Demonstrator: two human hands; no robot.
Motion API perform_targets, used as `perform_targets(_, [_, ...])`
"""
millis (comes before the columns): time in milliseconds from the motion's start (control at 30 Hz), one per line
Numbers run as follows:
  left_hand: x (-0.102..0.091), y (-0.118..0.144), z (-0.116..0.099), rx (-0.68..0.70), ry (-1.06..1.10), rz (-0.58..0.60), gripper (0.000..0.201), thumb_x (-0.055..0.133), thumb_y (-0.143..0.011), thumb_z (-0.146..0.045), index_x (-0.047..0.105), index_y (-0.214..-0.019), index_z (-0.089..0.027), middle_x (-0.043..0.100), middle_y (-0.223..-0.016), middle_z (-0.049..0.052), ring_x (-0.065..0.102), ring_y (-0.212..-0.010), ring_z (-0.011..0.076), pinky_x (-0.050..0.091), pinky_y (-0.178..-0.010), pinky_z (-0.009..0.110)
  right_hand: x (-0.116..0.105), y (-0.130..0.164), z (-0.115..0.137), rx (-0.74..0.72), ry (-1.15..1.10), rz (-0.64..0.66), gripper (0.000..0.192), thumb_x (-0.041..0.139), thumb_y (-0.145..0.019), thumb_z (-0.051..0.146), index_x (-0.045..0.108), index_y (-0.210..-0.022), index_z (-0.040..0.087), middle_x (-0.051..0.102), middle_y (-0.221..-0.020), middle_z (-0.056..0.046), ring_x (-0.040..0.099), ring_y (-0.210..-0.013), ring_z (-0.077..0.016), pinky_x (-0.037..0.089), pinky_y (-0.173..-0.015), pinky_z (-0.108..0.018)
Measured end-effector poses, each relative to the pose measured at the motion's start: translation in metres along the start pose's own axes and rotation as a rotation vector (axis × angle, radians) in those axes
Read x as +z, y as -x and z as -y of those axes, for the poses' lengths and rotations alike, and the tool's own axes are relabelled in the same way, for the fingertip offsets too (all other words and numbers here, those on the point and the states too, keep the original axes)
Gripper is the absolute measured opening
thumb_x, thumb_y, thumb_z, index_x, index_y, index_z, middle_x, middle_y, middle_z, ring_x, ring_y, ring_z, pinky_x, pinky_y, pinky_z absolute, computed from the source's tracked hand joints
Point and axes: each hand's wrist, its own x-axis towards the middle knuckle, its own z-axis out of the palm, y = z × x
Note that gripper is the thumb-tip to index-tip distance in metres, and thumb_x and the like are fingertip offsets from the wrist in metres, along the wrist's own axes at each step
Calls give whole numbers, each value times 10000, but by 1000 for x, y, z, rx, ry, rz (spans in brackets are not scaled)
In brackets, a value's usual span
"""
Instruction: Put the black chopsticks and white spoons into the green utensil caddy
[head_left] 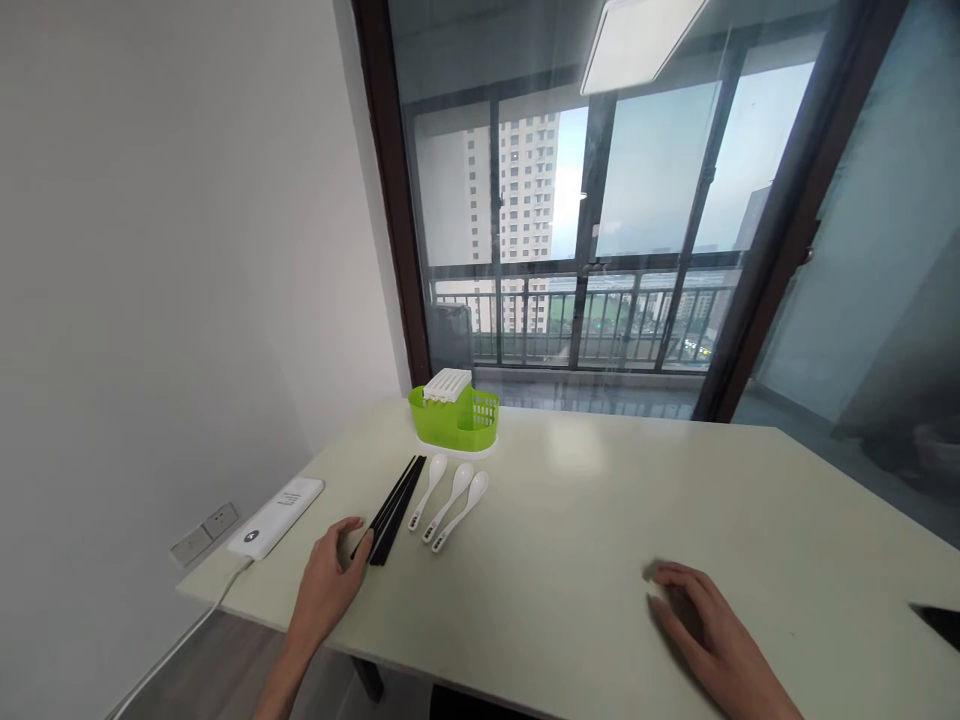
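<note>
Black chopsticks [394, 520] lie in a loose bundle on the pale table. At their near ends is my left hand [334, 572], thumb and index finger apart, with one chopstick tip in the gap. The thumb is at the bundle's edge; I cannot tell whether it touches. Just right of the chopsticks, three white spoons lie side by side: the left spoon [428, 490], the middle spoon [450, 500] and the right spoon [461, 512]. Well to the right, my right hand [709, 630] is at the tabletop, fingers loosely bent, thumb apart, holding nothing.
Behind the spoons stands a green basket [442, 425] with a white slotted piece [448, 384] on top. A white power bank [276, 515] with a cable [187, 635] lies by the left wall. A dark object [939, 625] shows at the right edge. Glass doors stand beyond the table [570, 540].
</note>
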Motion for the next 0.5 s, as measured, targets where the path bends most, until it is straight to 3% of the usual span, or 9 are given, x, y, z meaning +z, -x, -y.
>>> perform_targets(267, [3, -4, 3, 92, -97, 57, 639, 622, -773, -670, 604, -1231, -224, 670, -1299, 111, 602, -1238, 348, 497, -1035, 483, 0, -2, 10, 34, -26, -53, 286, 539, -933, 508, 646, -1097, 299, 667, -1272, -51, 655, -1156, -256, 548, -959, -378])
perform_targets(500, [3, -1, 2, 137, -127, 95, 694, 655, -776, -639, 547, -1311, -210, 636, -1343, 127, 589, -1251, 343, 478, -1056, 481, -3, 0, 9, 45, -40, -33, 299, 542, -927, 529, 653, -1092, 305, 672, -1277, -46, 662, -1146, -258, 566, -914, -358])
